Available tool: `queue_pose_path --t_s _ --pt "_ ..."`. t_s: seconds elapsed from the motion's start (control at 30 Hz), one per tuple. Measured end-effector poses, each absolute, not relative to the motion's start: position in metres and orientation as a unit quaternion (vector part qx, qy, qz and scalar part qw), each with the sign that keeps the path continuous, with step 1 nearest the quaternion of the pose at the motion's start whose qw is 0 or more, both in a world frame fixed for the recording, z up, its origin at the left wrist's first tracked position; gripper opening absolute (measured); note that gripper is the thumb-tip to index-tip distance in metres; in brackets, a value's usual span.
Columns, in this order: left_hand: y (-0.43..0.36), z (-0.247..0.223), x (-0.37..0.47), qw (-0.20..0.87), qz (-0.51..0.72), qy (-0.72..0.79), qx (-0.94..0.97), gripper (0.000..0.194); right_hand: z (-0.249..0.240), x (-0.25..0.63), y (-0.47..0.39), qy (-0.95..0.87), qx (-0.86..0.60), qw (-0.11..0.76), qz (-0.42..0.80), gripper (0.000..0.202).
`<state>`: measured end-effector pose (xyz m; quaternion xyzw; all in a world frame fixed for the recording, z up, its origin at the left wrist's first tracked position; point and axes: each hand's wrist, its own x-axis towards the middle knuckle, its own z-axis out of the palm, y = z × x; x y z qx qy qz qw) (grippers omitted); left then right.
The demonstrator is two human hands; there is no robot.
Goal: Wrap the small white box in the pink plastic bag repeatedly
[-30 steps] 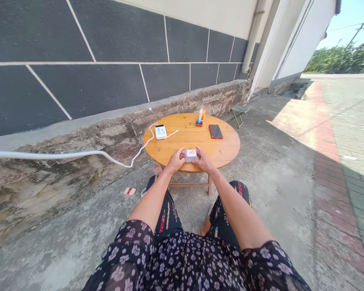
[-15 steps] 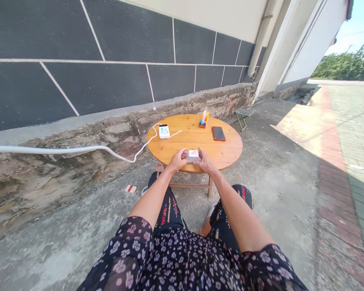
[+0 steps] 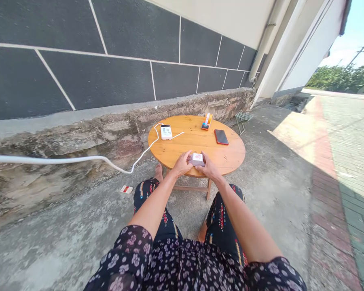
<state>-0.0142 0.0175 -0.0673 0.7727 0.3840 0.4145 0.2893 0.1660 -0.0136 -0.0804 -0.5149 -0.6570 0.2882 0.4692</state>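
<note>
A small stack of cards (image 3: 197, 159), white on top with a pinkish print, is at the near edge of the round wooden table (image 3: 182, 145). My left hand (image 3: 183, 163) grips its left side, with the fingers curved round it. On the other side my right hand (image 3: 209, 166) holds the stack's right end between thumb and fingers. The underside of the stack is hidden, so I cannot tell whether it touches the tabletop.
A white device (image 3: 166, 132) with a cable (image 3: 109, 162) is on the table's left. An orange tape dispenser (image 3: 206, 121) and a red-edged phone (image 3: 221, 137) are farther right. A folding stool (image 3: 242, 119) stands behind; a card box (image 3: 126, 189) lies on the ground.
The view has shifted slightly. Both hands now close more snugly on the ends of the stack, and the fingers of my right hand have come in against it.
</note>
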Motion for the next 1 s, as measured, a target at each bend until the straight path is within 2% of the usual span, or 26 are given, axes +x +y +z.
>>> queue_pose_path --t_s 0.27,0.6,0.8,1.0 --pt "0.016 -0.069 -0.012 0.28 0.413 0.378 0.78 0.08 -0.081 0.166 -0.015 -0.652 -0.492 0.486 0.31 0.099" --pt "0.009 -0.063 -0.01 0.256 0.398 0.396 0.787 0.072 -0.069 0.172 -0.005 -0.668 -0.504 0.44 0.326 0.086" --pt "0.002 -0.058 -0.008 0.235 0.395 0.428 0.778 0.073 -0.06 0.183 -0.017 -0.709 -0.481 0.424 0.292 0.091" --pt "-0.004 -0.051 -0.009 0.206 0.38 0.421 0.797 0.07 -0.044 0.181 -0.023 -0.74 -0.493 0.409 0.207 0.071"
